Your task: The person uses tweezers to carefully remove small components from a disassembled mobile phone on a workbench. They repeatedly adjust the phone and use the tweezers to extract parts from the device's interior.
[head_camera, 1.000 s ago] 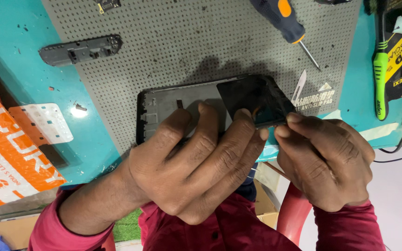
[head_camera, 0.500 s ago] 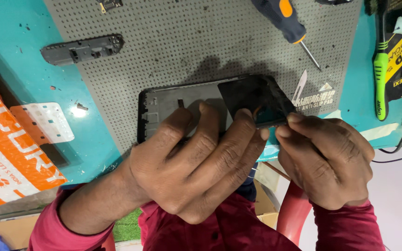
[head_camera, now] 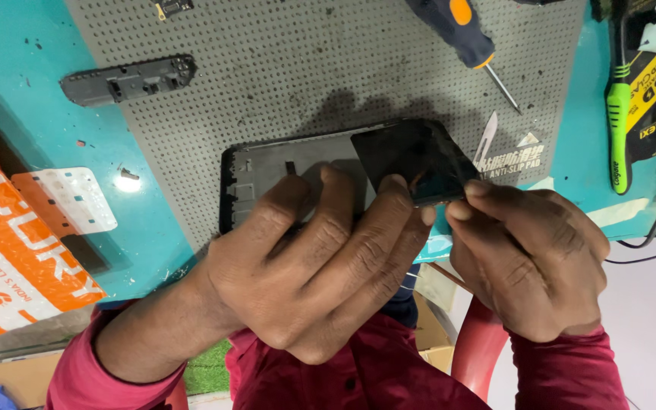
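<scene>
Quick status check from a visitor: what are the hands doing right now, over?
Left hand pressing phone frame onto the grey mat. Right hand pinching dark screen panel, one end lifted. Screwdriver and blade lie beside, clear.

The left hand (head_camera: 320, 266) hides the phone frame's (head_camera: 267, 171) near edge, the screwdriver's (head_camera: 461, 34) handle runs off the top edge, and the orange box (head_camera: 9, 243) off the left.
</scene>
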